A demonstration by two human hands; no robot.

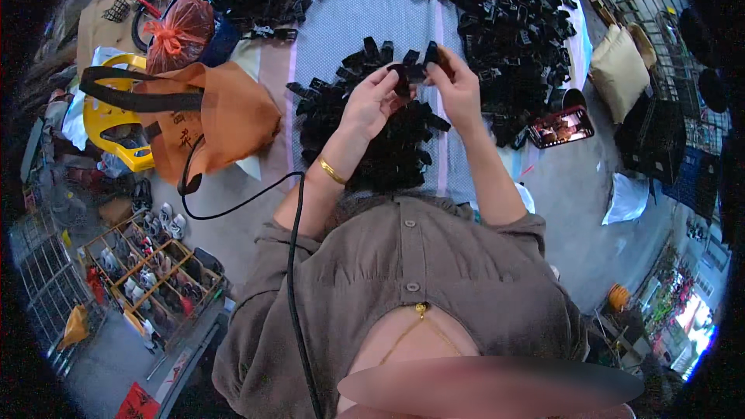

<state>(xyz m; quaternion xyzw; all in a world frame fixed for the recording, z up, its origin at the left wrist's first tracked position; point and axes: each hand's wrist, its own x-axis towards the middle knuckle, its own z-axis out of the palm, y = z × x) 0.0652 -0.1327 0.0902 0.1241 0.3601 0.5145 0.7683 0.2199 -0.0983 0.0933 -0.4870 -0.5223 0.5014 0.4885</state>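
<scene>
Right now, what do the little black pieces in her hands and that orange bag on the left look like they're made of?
The black piece, pinched between the left hand and right hand, looks like moulded hard plastic: uniform black, blocky edges, faint sheen, like the pile behind. The orange bag looks like soft matte non-woven fabric: it slumps and creases, with black webbing handles.

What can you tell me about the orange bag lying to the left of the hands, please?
The orange bag is soft, cloth-like, slumped on its side at the left edge of the pale cloth, its mouth turned left. Broad black handles loop out over a yellow plastic object. A black cable runs from beneath it. Neither hand touches it.
</scene>
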